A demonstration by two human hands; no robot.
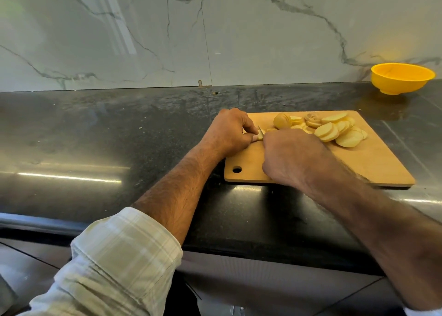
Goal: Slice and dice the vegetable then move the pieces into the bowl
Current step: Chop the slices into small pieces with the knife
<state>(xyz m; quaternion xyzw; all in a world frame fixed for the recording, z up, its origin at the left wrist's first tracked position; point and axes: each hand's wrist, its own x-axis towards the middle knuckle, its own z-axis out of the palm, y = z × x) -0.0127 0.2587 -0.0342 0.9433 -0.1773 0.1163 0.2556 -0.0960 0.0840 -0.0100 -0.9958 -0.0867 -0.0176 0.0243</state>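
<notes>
Potato piece (261, 132) in left grip (230, 133), knife blade (260, 131) alongside

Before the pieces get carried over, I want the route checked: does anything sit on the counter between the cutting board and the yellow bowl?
Nothing visible does. The counter between the cutting board and the yellow bowl shows only reflections.

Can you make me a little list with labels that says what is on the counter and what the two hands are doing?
board: wooden cutting board on the dark counter
slices: pale round slices piled at the board's far side
uncut piece: rounded end beside the slices
bowl: yellow bowl, off the board, by the wall
left hand: fingers curled, holding a small piece
right hand: gripping a knife, only the blade tip shows
</notes>
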